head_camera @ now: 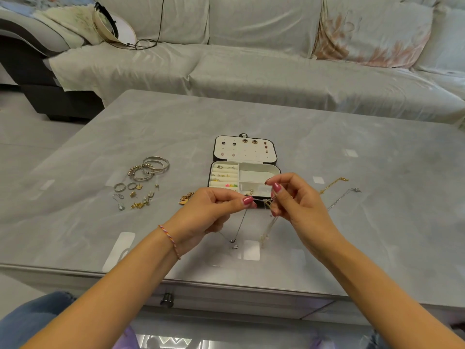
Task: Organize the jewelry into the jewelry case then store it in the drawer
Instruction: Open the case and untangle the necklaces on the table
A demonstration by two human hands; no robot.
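Note:
The jewelry case [273, 170] lies open in the middle of the grey table, its lid panel studded with earrings and its tray holding rings and small pieces. Just in front of it, my left hand [214, 212] and my right hand [294, 200] each pinch a thin silver necklace [240, 226], stretched between them above the table. Its chain and small pendant hang down below my left hand. Bangles [151, 168], rings and earrings [133, 196] lie loose to the left. A gold piece [186, 198] sits by my left hand. A gold chain [333, 183] and a silver chain [343, 197] lie to the right.
A drawer knob [166, 299] shows on the table's front face below my arms. A grey covered sofa [251, 71] runs behind the table, with a round mirror and cable [120, 34] on its left end. My knees sit under the near edge.

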